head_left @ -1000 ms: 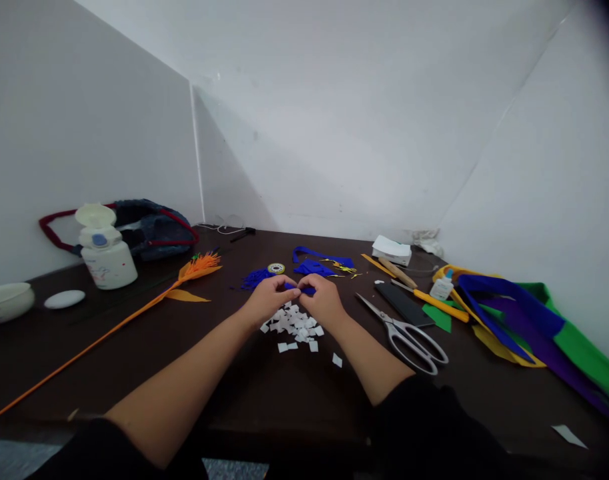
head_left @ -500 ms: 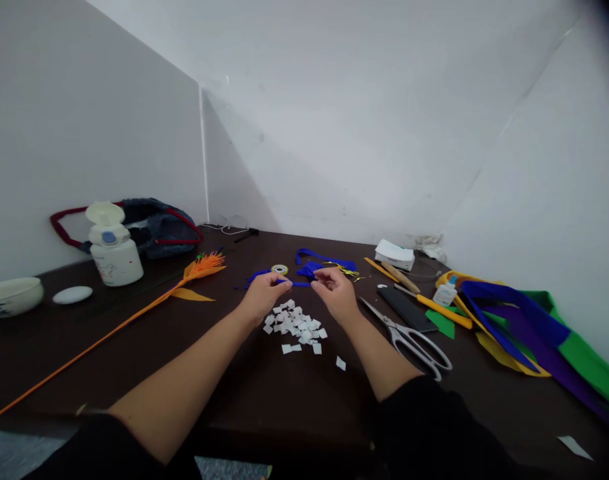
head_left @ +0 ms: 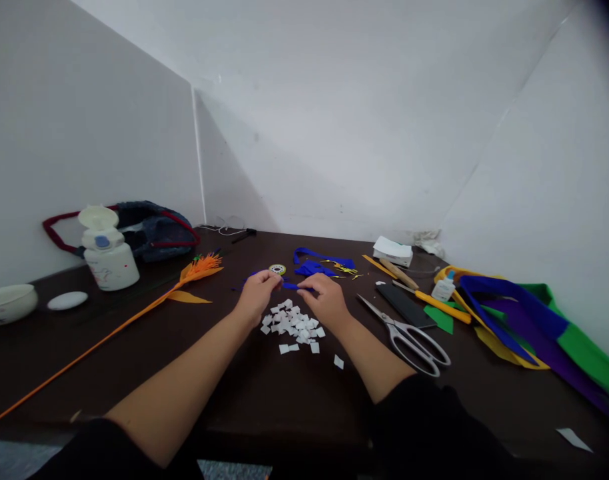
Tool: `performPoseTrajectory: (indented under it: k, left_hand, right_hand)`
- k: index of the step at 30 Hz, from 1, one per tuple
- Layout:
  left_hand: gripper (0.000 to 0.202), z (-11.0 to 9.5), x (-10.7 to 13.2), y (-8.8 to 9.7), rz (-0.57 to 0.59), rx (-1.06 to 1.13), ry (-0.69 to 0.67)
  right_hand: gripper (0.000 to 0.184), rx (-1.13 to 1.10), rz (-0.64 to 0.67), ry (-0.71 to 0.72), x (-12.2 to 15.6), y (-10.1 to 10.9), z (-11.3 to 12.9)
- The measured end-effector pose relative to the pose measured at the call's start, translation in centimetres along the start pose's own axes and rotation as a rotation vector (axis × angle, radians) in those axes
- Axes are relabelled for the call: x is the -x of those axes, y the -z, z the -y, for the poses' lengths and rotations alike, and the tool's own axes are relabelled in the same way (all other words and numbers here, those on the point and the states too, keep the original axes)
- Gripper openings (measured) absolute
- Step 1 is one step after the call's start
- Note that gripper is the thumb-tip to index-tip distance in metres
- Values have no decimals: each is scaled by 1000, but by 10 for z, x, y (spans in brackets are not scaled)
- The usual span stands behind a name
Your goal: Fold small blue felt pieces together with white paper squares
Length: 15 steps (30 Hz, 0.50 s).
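Between my hands runs a narrow blue strip (head_left: pixel 290 286), pinched at both ends. My left hand (head_left: pixel 257 293) grips its left part with thumb and fingers. On the right, my right hand (head_left: pixel 325 300) pinches the other part, and its fingertips hide that end. Just below lies a heap of small white squares (head_left: pixel 292 325). Behind the hands are a blue cloth piece (head_left: pixel 314 269), yellow snippets (head_left: pixel 345 269) and a small round spool or tape roll (head_left: pixel 277 269).
Scissors (head_left: pixel 409 337), a dark flat case (head_left: pixel 404 305), a yellow-handled tool (head_left: pixel 442 307) and a glue bottle (head_left: pixel 443 287) lie right, beside coloured cloth (head_left: pixel 524 320). To the left are an orange flower stem (head_left: pixel 119 328), a white bottle (head_left: pixel 112 263) and a bowl (head_left: pixel 9 303).
My right hand has moved left toward my left hand, so less of the blue strip shows between them. The view has shifted slightly.
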<state>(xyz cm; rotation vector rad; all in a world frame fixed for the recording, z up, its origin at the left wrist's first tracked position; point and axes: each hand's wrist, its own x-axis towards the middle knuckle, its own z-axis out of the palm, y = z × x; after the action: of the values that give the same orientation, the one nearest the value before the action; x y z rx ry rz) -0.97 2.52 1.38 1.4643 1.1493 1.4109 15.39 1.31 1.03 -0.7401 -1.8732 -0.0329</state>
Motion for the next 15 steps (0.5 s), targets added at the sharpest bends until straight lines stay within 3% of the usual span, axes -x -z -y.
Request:
performPoseTrajectory:
  k: [2,5,7,11,15]
  left_hand:
    - [25,-3,0,4,27,-9,-37]
    - [28,-8,4,7,306,-56,-38]
    - [26,-10,8,6,388,-124,-36]
    - [19,-9,9,4,321,-222,-75]
    - [18,-9,7,3,261,-305,-147]
  right_hand:
    - [7,14,24,41,0,0,-1]
    - [8,46,64,95,1,-2,-2]
    - [9,64,79,111,2,-2,-3]
    - [8,48,82,83,3,-2,-3]
    - [5,-38,79,-56,2,-2,-4]
